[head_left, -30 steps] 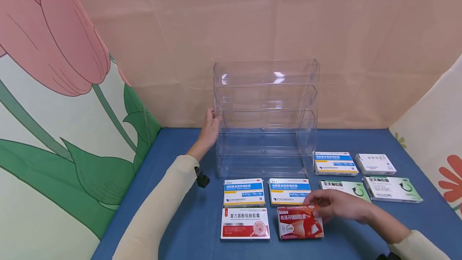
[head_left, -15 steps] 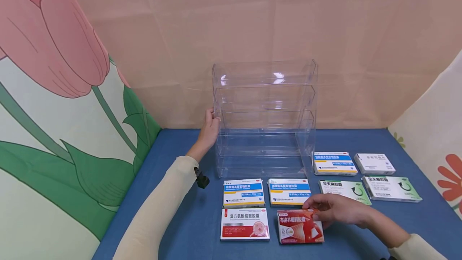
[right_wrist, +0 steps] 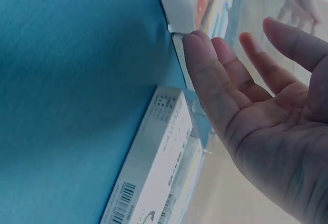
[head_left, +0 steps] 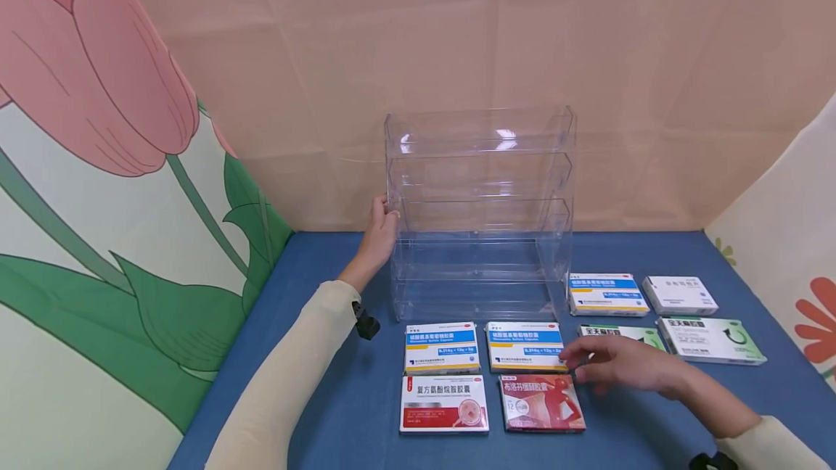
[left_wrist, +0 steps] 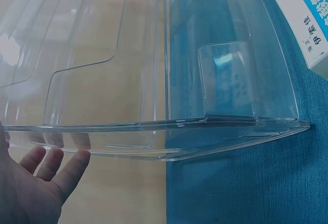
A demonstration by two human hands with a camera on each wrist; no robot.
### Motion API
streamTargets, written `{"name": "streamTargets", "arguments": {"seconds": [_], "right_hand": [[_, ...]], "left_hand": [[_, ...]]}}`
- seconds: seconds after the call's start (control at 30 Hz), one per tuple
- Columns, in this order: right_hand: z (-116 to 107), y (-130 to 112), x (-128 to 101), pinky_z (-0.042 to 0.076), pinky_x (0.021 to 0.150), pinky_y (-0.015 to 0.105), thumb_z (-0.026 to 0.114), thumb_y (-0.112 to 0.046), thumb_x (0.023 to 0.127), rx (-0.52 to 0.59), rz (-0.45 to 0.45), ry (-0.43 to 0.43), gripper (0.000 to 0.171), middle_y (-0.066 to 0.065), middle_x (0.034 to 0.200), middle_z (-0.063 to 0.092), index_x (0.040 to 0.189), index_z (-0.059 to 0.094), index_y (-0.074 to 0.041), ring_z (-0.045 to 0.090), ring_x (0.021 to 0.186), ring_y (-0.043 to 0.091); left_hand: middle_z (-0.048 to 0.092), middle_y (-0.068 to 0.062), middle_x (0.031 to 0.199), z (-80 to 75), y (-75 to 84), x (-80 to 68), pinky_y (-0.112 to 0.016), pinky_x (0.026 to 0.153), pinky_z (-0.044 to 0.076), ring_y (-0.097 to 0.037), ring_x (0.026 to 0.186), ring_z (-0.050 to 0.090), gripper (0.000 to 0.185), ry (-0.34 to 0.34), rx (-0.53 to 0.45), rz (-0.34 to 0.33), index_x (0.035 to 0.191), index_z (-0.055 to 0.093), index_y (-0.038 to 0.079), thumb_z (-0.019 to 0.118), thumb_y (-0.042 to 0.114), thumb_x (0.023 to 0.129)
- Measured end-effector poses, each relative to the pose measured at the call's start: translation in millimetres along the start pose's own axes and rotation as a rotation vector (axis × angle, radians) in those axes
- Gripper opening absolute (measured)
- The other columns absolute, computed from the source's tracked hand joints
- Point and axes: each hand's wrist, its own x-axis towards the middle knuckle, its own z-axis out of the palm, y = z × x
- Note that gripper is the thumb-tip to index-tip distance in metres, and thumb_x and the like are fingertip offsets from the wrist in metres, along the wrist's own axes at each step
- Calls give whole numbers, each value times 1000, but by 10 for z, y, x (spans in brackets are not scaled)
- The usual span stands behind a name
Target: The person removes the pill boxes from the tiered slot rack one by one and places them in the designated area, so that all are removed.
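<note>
The red box lies flat on the blue desk, front row, at about 5 o'clock from the clear rack. The right hand hangs just at its 2 o'clock with fingers loose and spread, gripping nothing; the fingertips sit right at the near corner of a blue-and-white box, though I can't tell if they actually touch it. At 9 o'clock from the red box there's a red-and-white box, and behind that another blue-and-white one.

The clear acrylic rack stands upright at 12 o'clock, tiers stepping back toward the wall. The left hand is on its left side wall, fingers straight-ish and resting against the plastic, not wrapped round it.

Off at 2 to 3 o'clock: a third blue-and-white box, a plain white box, and two green-and-white boxes, one partly hidden behind the right hand.
</note>
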Motion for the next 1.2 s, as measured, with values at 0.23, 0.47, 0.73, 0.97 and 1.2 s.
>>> {"name": "streamTargets", "arguments": {"seconds": [0.23,0.47,0.73,0.97,1.2], "right_hand": [[-115,-43,-21,57,84,45,66,-23,96,-35,-8,38,40,16,127,63,132,62,-5,60,108,28],[-277,-30,-69,57,85,43,66,-22,96,-70,-29,112,45,20,128,61,135,58,-1,60,108,29],[-491,-24,-108,56,86,46,68,-26,95,-233,-5,250,49,20,129,61,136,57,-2,61,108,28],[-690,-8,-121,55,88,53,65,-30,97,-381,-12,328,55,24,133,60,143,52,-2,62,114,38],[-898,45,-81,55,85,56,65,-25,98,-527,-72,432,54,28,132,60,144,50,-1,59,116,48]], "left_hand": [[44,-19,135,-1,12,2,-43,86,38,-34,105,49,48,-2,8,-13,145,31,6,33,24,101],[42,-19,139,9,-15,0,-49,93,38,-35,116,46,47,-7,13,-7,145,31,7,32,25,101],[44,-21,135,12,-18,-16,-48,88,40,-37,104,50,46,-6,6,-13,144,31,6,33,24,101],[40,-23,138,-33,-10,-23,-52,93,40,-38,108,50,49,-53,32,-19,146,28,7,33,27,102],[37,-26,149,-188,-15,-62,-59,98,43,-41,130,45,55,-198,6,-35,155,20,8,31,36,109]]}}
